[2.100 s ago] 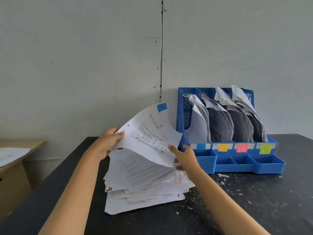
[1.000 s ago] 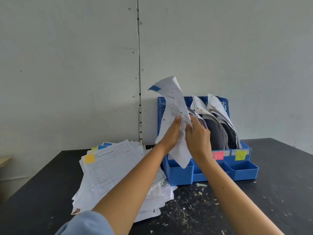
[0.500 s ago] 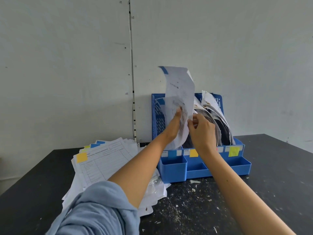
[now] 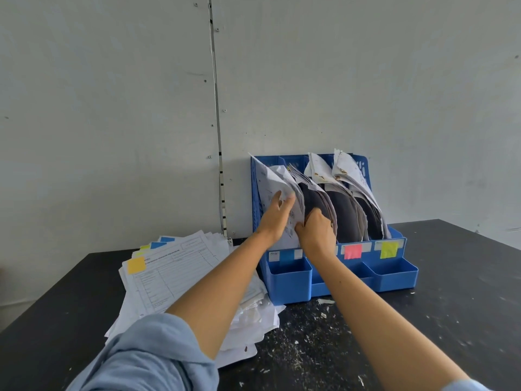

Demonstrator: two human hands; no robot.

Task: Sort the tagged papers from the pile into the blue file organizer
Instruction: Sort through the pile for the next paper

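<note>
Here the left hand point(image 4: 277, 214) lay flat against a sheet point(image 4: 270, 182) in the blue file organizer point(image 4: 284, 280), leftmost slot, while the right hand point(image 4: 317, 231) pinched its lower edge. The sheet probably needed sliding fully down, edges uncrumpled. The pile point(image 4: 180, 275) waited on the worktop point(image 4: 451, 292).
</note>
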